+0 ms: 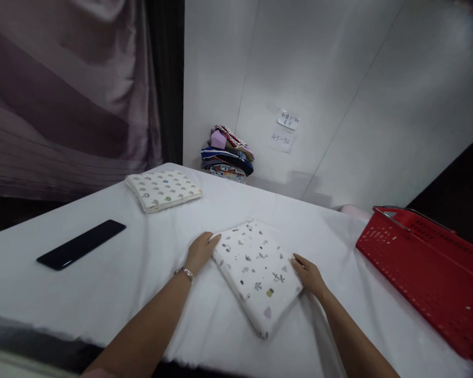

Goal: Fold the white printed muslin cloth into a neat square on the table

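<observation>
A white folded cloth (257, 273) with small plant and fruit prints lies slanted on the white-covered table, one corner pointing toward me. My left hand (202, 252) grips its upper left corner, with a bracelet on the wrist. On the opposite side, my right hand (308, 273) holds the right edge; some of its fingers are hidden by the cloth. Farther back on the left rests a second folded cloth (163, 190), cream white with rows of small grey prints and a few coloured ones. Neither hand touches it.
A long black flat object (82, 244) lies at the left. On the right stands a red plastic basket (421, 278) with a metal handle. Folded fabrics (227, 155) are stacked beyond the table's far edge, by a wall with paper notes (284, 134). A curtain (71, 100) hangs at left.
</observation>
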The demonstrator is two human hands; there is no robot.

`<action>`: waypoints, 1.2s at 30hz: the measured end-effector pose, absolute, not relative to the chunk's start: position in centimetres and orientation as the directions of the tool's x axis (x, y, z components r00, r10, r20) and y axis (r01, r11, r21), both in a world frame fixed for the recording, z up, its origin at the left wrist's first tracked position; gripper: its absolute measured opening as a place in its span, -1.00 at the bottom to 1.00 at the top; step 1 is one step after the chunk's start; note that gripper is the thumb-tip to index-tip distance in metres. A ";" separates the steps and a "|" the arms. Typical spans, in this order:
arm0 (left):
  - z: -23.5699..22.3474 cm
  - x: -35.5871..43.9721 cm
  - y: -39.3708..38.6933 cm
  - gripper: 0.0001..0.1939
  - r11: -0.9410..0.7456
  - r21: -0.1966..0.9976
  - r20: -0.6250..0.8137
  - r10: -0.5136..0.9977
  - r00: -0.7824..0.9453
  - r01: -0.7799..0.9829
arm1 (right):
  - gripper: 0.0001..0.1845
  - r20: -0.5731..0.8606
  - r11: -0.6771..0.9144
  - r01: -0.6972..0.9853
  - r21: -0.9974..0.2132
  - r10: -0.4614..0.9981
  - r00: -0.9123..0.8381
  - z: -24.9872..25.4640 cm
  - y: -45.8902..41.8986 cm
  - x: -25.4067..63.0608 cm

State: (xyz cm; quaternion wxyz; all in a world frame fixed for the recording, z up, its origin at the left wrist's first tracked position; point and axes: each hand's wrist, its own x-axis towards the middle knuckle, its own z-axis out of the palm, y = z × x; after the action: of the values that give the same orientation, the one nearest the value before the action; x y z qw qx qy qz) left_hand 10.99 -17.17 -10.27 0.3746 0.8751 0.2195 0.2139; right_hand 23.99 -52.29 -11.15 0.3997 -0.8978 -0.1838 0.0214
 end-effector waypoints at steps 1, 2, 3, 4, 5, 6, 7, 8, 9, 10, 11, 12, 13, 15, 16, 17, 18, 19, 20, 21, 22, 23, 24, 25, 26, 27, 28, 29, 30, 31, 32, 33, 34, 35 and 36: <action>-10.3 11.0 -17.2 -0.63 -0.618 0.753 0.208 0.548 0.810 0.226 | -0.47 0.126 -0.592 0.314 -0.742 0.336 0.933 -11.5 -52.3 23.9; -10.2 10.9 -17.3 -0.63 -0.615 0.755 0.205 0.552 0.808 0.228 | -0.48 0.143 -0.576 0.320 -0.752 0.332 0.932 -11.7 -52.2 23.8; -10.2 10.9 -17.3 -0.62 -0.613 0.755 0.203 0.555 0.807 0.231 | -0.49 0.159 -0.561 0.330 -0.759 0.331 0.930 -12.0 -52.1 23.7; -10.2 10.9 -17.3 -0.61 -0.614 0.753 0.202 0.557 0.805 0.236 | -0.50 0.175 -0.544 0.338 -0.768 0.328 0.928 -12.1 -51.9 23.6; -10.1 10.8 -17.4 -0.61 -0.615 0.750 0.200 0.560 0.804 0.242 | -0.50 0.190 -0.531 0.346 -0.774 0.326 0.926 -12.3 -51.9 23.5; -10.1 10.8 -17.4 -0.60 -0.616 0.748 0.198 0.564 0.802 0.248 | -0.50 0.199 -0.509 0.344 -0.789 0.319 0.927 -12.3 -51.8 23.3; -10.0 10.9 -17.4 -0.60 -0.615 0.746 0.194 0.566 0.801 0.254 | -0.50 0.201 -0.481 0.334 -0.811 0.307 0.930 -12.3 -51.9 23.2; -9.9 10.9 -17.4 -0.59 -0.614 0.745 0.189 0.569 0.800 0.260 | -0.49 0.199 -0.449 0.319 -0.835 0.294 0.935 -12.3 -52.0 23.1; -9.7 11.0 -17.4 -0.59 -0.611 0.746 0.183 0.571 0.800 0.266 | -0.49 0.191 -0.414 0.297 -0.860 0.278 0.941 -12.2 -52.1 22.9; -9.6 11.0 -17.4 -0.58 -0.606 0.748 0.175 0.573 0.801 0.270 | -0.48 0.178 -0.375 0.268 -0.887 0.257 0.950 -12.0 -52.3 22.8; -9.4 11.1 -17.4 -0.58 -0.600 0.752 0.168 0.575 0.801 0.273 | -0.47 0.165 -0.332 0.239 -0.912 0.235 0.958 -11.9 -52.5 22.8; -9.2 11.1 -17.5 -0.58 -0.594 0.756 0.164 0.578 0.799 0.274 | -0.46 0.154 -0.289 0.214 -0.933 0.218 0.964 -11.7 -52.7 22.7; -9.0 11.0 -17.6 -0.58 -0.589 0.760 0.166 0.586 0.793 0.276 | -0.45 0.146 -0.249 0.195 -0.949 0.204 0.968 -11.5 -52.9 22.7; -8.6 10.6 -18.2 -0.57 -0.588 0.760 0.191 0.609 0.770 0.277 | -0.44 0.126 -0.153 0.155 -0.976 0.185 0.975 -11.3 -53.2 22.7; -8.5 10.1 -18.7 -0.56 -0.593 0.757 0.208 0.619 0.757 0.277 | -0.42 0.119 -0.116 0.142 -0.983 0.185 0.976 -11.3 -53.3 22.7; -8.4 9.6 -19.4 -0.56 -0.606 0.749 0.236 0.622 0.747 0.268 | -0.41 0.111 -0.087 0.129 -0.988 0.185 0.977 -11.4 -53.5 22.8; -8.3 9.0 -20.2 -0.56 -0.635 0.733 0.278 0.609 0.742 0.247 | -0.40 0.103 -0.063 0.116 -0.991 0.187 0.977 -11.4 -53.6 22.9; -8.3 8.2 -21.1 -0.57 -0.678 0.704 0.335 0.580 0.743 0.211 | -0.38 0.095 -0.040 0.104 -0.994 0.192 0.977 -11.5 -53.7 23.0; -8.2 7.4 -22.2 -0.59 -0.732 0.661 0.400 0.530 0.748 0.166 | -0.37 0.085 -0.018 0.090 -0.996 0.200 0.976 -11.6 -53.8 23.1; -8.2 6.6 -23.4 -0.61 -0.787 0.606 0.465 0.468 0.752 0.115 | -0.36 0.072 0.003 0.073 -0.997 0.210 0.975 -11.6 -53.9 23.2; -8.2 5.8 -24.7 -0.63 -0.836 0.545 0.520 0.400 0.754 0.067 | -0.36 0.056 0.020 0.053 -0.998 0.225 0.973 -11.7 -54.0 23.4; -8.2 5.0 -26.0 -0.64 -0.871 0.490 0.557 0.337 0.759 0.028 | -0.35 0.041 0.029 0.035 -0.999 0.246 0.968 -11.6 -54.1 23.5; -8.2 4.3 -27.3 -0.64 -0.893 0.450 0.571 0.286 0.769 -0.002 | -0.34 0.029 0.025 0.023 -0.999 0.267 0.963 -11.6 -54.2 23.6; -8.2 3.6 -28.7 -0.63 -0.907 0.420 0.571 0.239 0.786 -0.029 | -0.33 0.021 0.011 0.019 -1.000 0.285 0.958 -11.5 -54.4 23.7; -8.2 3.1 -29.9 -0.60 -0.917 0.395 0.559 0.188 0.807 -0.060 | -0.32 0.018 -0.011 0.023 -1.000 0.300 0.954 -11.3 -54.5 23.8; -8.3 2.7 -31.1 -0.57 -0.925 0.368 0.539 0.127 0.833 -0.098 | -0.31 0.018 -0.037 0.031 -0.999 0.309 0.951 -11.2 -54.6 23.9; -8.5 2.4 -32.2 -0.52 -0.930 0.339 0.511 0.058 0.858 -0.139 | -0.30 0.017 -0.066 0.040 -0.997 0.309 0.951 -11.0 -54.7 23.9; -8.6 2.2 -33.1 -0.48 -0.935 0.308 0.480 -0.009 0.877 -0.178 | -0.30 0.017 -0.091 0.047 -0.995 0.305 0.952 -10.9 -54.8 23.9; -8.8 2.1 -33.9 -0.45 -0.938 0.279 0.451 -0.060 0.891 -0.205 | -0.30 0.017 -0.112 0.053 -0.992 0.299 0.954 -10.7 -54.9 23.9; -9.0 2.1 -34.5 -0.43 -0.943 0.256 0.427 -0.087 0.900 -0.213 | -0.31 0.018 -0.131 0.059 -0.990 0.294 0.956 -10.6 -55.0 23.8; -9.1 2.1 -35.1 -0.44 -0.949 0.240 0.409 -0.091 0.908 -0.203 | -0.32 0.020 -0.149 0.067 -0.987 0.294 0.956 -10.6 -55.1 23.7; -9.2 2.2 -35.5 -0.45 -0.955 0.232 0.396 -0.079 0.915 -0.183 | -0.35 0.025 -0.162 0.077 -0.984 0.298 0.954 -10.5 -55.1 23.6; -9.3 2.3 -35.8 -0.47 -0.960 0.230 0.388 -0.063 0.920 -0.162 | -0.38 0.030 -0.172 0.087 -0.981 0.307 0.951 -10.5 -55.1 23.5; -9.4 2.4 -36.1 -0.49 -0.961 0.232 0.380 -0.050 0.924 -0.147 | -0.42 0.036 -0.179 0.097 -0.979 0.317 0.948 -10.5 -55.1 23.5; -9.4 2.5 -36.2 -0.51 -0.962 0.236 0.373 -0.043 0.927 -0.140 | -0.45 0.039 -0.183 0.104 -0.978 0.329 0.943 -10.6 -55.1 23.4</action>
State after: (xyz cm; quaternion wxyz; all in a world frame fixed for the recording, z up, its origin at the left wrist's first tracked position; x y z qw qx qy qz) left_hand 2.52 -36.24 -9.35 0.1304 0.9728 -0.0469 0.1854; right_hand 23.37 -55.12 -10.58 0.6234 -0.7636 -0.1419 0.0904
